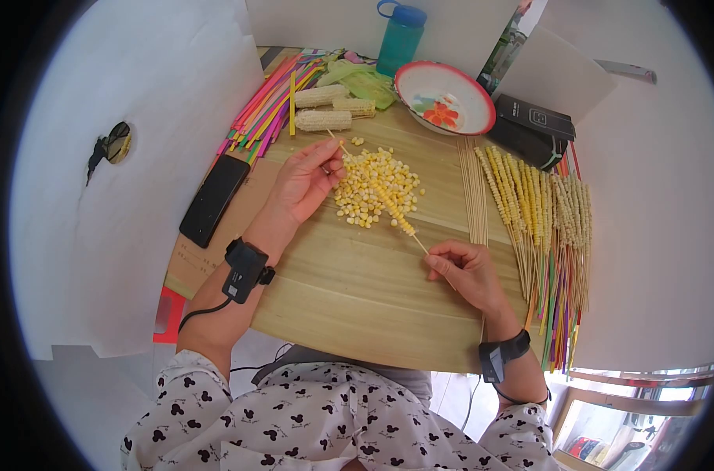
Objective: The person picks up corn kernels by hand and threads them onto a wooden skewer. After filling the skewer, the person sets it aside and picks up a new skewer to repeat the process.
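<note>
My right hand (468, 271) pinches the lower end of a thin bamboo skewer (422, 244), which slants up and left across the table. Yellow corn kernels (394, 208) are threaded along its middle. Near the skewer's upper tip, the thumb and forefinger of my left hand (314, 177) are closed on a yellow corn kernel; its other fingers are curled. Whether that kernel is on the skewer is hard to see. Beneath the skewer lies a pile of loose corn kernels (362, 206).
Bare cobs (323, 120) and colourful strips (266, 110) lie at the back left, near a phone (215, 199). An enamel basin (482, 94) and blue bottle (401, 43) stand behind. Plain skewers (473, 196), filled corn skewers (529, 196) and a black box (529, 129) are right.
</note>
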The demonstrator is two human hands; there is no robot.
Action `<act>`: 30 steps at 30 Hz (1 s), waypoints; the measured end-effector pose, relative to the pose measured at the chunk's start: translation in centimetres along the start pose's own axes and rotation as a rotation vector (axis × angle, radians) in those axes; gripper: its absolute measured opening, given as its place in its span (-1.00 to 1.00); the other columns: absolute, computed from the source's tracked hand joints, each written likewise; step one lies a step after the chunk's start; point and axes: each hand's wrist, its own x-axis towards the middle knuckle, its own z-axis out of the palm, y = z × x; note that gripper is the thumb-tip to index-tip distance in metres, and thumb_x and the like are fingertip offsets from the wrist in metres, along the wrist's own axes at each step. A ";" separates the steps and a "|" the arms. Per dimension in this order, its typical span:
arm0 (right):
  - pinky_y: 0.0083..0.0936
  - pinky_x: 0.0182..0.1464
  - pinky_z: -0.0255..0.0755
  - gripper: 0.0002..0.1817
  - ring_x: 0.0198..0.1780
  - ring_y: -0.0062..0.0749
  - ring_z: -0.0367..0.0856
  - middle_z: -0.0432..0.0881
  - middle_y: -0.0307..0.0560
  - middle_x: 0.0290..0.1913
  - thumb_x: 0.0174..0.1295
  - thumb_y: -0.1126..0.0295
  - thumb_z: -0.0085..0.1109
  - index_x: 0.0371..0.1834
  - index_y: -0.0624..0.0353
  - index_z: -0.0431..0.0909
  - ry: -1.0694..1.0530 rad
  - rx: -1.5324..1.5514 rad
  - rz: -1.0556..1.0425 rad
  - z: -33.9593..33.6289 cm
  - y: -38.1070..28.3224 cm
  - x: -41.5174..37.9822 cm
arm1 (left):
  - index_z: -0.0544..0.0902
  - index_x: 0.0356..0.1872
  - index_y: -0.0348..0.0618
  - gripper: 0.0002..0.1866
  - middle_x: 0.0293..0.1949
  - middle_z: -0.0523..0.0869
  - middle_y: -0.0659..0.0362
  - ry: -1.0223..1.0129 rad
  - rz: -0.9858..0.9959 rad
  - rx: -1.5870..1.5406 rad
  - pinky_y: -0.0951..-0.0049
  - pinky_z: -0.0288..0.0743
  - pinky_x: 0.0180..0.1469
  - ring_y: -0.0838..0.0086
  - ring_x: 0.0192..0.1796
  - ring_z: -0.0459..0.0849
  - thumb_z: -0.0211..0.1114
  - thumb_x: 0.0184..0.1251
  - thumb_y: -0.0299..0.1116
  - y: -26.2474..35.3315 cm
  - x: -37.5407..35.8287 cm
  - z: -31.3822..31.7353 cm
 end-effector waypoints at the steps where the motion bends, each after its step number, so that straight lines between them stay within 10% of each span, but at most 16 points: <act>1: -0.80 -0.35 0.41 -0.87 -0.40 -0.72 0.57 0.61 -0.31 -0.41 0.24 0.45 0.24 -0.25 0.31 0.61 -0.005 -0.006 -0.004 0.0 0.0 0.0 | 0.61 -0.13 -0.30 -0.81 -0.38 0.58 0.24 -0.011 0.001 0.000 0.55 0.43 -0.25 0.60 -0.37 0.49 0.26 0.32 -0.41 0.0 0.0 0.0; 30: -0.83 -0.43 0.30 -0.88 -0.43 -0.82 0.51 0.60 -0.35 -0.48 0.26 0.43 0.23 -0.27 0.28 0.63 -0.008 -0.047 0.070 0.3 -1.3 -0.2 | 0.62 -0.13 -0.29 -0.82 -0.39 0.59 0.24 0.013 -0.043 0.025 0.56 0.46 -0.26 0.61 -0.39 0.49 0.26 0.32 -0.43 -1.1 -0.5 1.0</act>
